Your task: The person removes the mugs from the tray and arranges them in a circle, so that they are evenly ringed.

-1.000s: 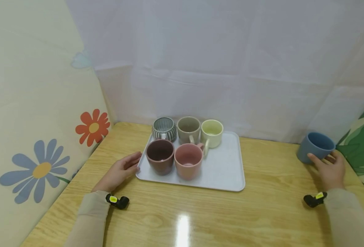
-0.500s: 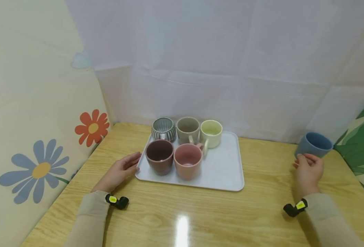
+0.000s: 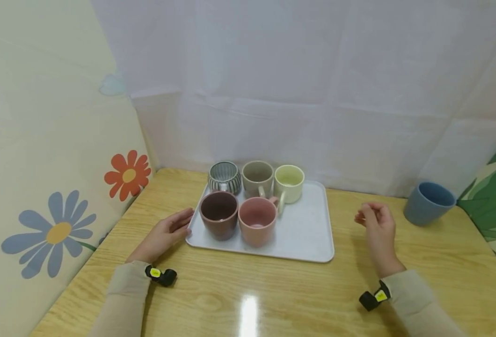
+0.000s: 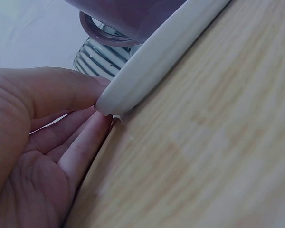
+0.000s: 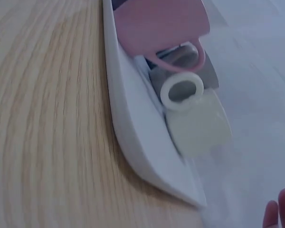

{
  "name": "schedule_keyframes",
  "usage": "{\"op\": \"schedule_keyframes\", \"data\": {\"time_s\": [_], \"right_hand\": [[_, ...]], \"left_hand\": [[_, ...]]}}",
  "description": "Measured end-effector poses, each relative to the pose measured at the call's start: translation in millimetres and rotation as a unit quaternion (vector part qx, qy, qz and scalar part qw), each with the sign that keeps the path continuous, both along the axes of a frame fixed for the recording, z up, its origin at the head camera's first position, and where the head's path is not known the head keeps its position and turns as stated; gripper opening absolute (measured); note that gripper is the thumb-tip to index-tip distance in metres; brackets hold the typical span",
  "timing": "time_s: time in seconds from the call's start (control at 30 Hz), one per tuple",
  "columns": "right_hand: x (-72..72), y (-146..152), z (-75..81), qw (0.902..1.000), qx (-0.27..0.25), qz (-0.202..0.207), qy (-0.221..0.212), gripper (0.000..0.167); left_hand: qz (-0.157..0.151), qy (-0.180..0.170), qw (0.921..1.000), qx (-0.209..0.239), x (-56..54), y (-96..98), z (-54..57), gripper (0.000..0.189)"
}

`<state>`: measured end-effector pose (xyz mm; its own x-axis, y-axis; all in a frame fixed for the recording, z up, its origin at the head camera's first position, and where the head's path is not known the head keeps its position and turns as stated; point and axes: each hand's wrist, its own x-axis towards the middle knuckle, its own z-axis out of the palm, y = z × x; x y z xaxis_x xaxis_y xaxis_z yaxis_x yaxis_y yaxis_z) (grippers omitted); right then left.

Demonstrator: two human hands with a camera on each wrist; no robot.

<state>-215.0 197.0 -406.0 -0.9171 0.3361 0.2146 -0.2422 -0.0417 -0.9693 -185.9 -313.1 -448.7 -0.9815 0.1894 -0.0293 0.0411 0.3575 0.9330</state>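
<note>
Your left hand (image 3: pixel 161 236) pinches the tray (image 3: pixel 309 229) at its left edge, near the front corner: the thumb tip sits on the rim, a finger lies against its underside. Your right hand (image 3: pixel 378 231) holds nothing; its fingers bend loosely with the thumb close to them, right of the tray and apart from it. The left forearm reaches up from in front of the tray's left side, palm turned toward the rim. The right one slants in from the front right, its wrist bent and fingers pointing away from you.

Well right of the tray, the blue cup (image 3: pixel 425 206) stands upright on the table (image 3: pixel 206 281), near its back edge. Wood shows between that cup and the tray's right edge, and again along its front.

On the tray, the maroon mug (image 3: pixel 220 229) stands front left with the pink mug (image 3: pixel 256 234) just beside it. Along its back, left to right, stand the ribbed grey mug (image 3: pixel 224 185), the taupe mug (image 3: pixel 256 187) and the pale yellow mug (image 3: pixel 290 193). The tray's white surface shows right of them. Close behind its far edge hangs a pale cloth (image 3: pixel 265 117).
</note>
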Motion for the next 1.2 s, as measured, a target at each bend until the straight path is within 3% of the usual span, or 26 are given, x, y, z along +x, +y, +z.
{"op": "schedule_keyframes", "data": {"time_s": [0.2,0.33,0.53,0.67,0.83,0.97,1.2], "right_hand": [[7.5,-36,4.2,0.9980,0.010,0.061,0.016,0.006],[11.0,-57,4.8,0.9933,0.026,0.110,0.027,0.017],[13.3,-86,-0.1,0.9779,0.060,0.200,-0.002,0.032],[16.3,-102,-5.1,0.9668,0.081,0.239,-0.037,0.040],[18.6,-118,-10.5,0.9506,0.102,0.289,-0.050,0.050],[20.5,-127,-13.5,0.9441,0.103,0.309,-0.048,0.057],[20.6,-140,-20.1,0.9460,0.092,0.308,-0.044,0.068]], "left_hand": [[0.003,0.005,1.0000,0.000,0.0,-0.2,-0.8,0.064],[0.003,0.003,1.0000,0.000,-0.1,0.4,-1.0,0.065],[0.009,0.004,0.9999,-0.003,0.8,0.5,-0.2,0.063],[0.009,-0.002,1.0000,0.001,0.8,0.6,0.2,0.064],[0.009,-0.007,0.9999,0.000,1.8,-1.0,2.0,0.064],[0.006,-0.007,1.0000,-0.002,2.2,-1.2,3.2,0.064],[0.012,-0.003,0.9999,-0.001,-0.3,0.1,0.2,0.064]]}}
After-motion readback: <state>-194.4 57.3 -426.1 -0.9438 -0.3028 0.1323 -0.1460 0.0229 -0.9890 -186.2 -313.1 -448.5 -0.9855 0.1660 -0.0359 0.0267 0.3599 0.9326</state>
